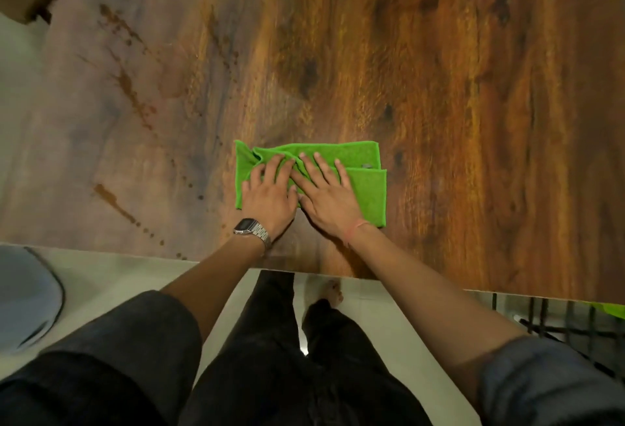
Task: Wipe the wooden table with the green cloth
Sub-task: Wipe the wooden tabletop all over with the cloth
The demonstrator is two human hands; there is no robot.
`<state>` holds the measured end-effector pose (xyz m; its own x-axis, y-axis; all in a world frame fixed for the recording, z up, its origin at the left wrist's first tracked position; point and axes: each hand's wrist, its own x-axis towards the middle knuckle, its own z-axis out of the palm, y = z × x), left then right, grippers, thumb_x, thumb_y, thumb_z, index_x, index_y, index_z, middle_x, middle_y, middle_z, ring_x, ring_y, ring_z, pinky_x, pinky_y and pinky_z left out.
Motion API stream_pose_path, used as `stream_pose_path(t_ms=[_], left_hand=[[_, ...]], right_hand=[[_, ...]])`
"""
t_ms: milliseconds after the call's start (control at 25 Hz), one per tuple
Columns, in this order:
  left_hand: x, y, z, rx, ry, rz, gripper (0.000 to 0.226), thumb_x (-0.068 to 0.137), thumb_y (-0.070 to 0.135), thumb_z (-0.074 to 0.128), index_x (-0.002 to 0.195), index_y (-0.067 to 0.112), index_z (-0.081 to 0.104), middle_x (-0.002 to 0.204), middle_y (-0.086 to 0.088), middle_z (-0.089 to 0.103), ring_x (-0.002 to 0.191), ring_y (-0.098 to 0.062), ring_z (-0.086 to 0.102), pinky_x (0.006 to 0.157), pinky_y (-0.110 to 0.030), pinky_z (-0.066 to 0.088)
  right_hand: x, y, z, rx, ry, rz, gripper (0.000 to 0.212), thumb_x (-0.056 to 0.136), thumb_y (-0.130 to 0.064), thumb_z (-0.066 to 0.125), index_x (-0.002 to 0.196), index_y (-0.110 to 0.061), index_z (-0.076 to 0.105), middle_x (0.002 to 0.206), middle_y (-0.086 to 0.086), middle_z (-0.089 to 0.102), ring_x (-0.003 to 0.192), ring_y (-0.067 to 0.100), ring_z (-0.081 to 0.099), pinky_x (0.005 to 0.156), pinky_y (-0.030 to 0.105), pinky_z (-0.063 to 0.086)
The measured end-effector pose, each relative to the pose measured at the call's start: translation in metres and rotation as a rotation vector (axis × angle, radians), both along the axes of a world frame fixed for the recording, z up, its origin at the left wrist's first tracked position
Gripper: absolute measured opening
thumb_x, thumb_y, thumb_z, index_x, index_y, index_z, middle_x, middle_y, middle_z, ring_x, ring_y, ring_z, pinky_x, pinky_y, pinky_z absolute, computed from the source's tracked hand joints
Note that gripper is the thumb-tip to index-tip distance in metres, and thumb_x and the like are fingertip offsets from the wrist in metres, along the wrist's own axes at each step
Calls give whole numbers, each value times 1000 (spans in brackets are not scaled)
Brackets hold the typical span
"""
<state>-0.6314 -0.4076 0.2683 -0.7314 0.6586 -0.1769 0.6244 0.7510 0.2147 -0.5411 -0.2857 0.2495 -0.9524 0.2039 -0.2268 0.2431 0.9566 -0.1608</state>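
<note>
The green cloth [351,168] is bright, folded into layers and rumpled at its left end, lying flat on the wooden table [439,87] near its front edge. The left hand [269,194] and right hand [326,195] press on it side by side, fingers straight and spread, gripping nothing. They hide the cloth's middle. Brown splashes [132,94] streak the table's left part.

Both hands are flat on the folded green cloth [358,168] near the front edge of the wooden table [439,87], left hand [269,194] and right hand [328,197] side by side, fingers spread. Brown splatter marks [130,90] run down the table's left side, and there's a metal watch [252,230] on the left wrist.
</note>
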Motion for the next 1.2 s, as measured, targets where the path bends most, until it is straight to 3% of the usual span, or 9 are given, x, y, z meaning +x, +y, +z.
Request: stream_pose_path(t_ms=[200, 360, 480, 880, 1040, 1200], left_hand=[[70, -38, 9, 24, -35, 71, 52, 81, 34, 56, 130, 18, 51, 136, -5, 48, 116, -30, 47, 85, -43, 46], [118, -56, 12, 51, -96, 45, 50, 76, 38, 54, 120, 15, 53, 124, -7, 51, 101, -26, 49, 86, -39, 47], [127, -59, 21, 45, -139, 82, 50, 75, 40, 52, 119, 16, 52, 121, -5, 50, 101, -24, 48, 89, -38, 45], [97, -117, 12, 130, -117, 509, 51, 91, 26, 45, 141, 16, 42, 153, -4, 33, 142, -24, 26, 115, -40, 28], [64, -142, -1, 185, -154, 679, 52, 97, 32, 38, 147, 18, 33, 160, -1, 18, 148, -20, 7, 116, -39, 21], [19, -168, -7, 205, -155, 812, 54, 98, 37, 32, 149, 19, 27, 161, -1, 13, 149, -19, 1, 121, -41, 8]], right_hand=[[65, -28, 3, -33, 14, 138, 54, 101, -41, 28, 154, -31, 23, 164, 0, 16, 152, 24, 12, 121, 52, 10], [114, -33, -2, -6, 39, 249, 56, 99, -44, 32, 153, -32, 26, 162, 0, 23, 150, 25, 20, 120, 53, 19], [123, -29, -2, 17, 10, 334, 57, 98, -43, 33, 153, -32, 27, 163, 1, 23, 150, 26, 21, 117, 54, 19], [25, -91, 5, -8, -35, 540, 53, 102, -43, 27, 153, -28, 30, 163, 2, 19, 151, 25, 17, 119, 52, 15], [-23, -124, 0, -33, -12, 573, 54, 102, -41, 23, 155, -27, 24, 163, 1, 19, 151, 24, 17, 119, 52, 15], [-77, -158, -3, -56, -12, 635, 55, 103, -39, 22, 156, -28, 17, 164, 0, 16, 152, 23, 13, 120, 51, 13]])
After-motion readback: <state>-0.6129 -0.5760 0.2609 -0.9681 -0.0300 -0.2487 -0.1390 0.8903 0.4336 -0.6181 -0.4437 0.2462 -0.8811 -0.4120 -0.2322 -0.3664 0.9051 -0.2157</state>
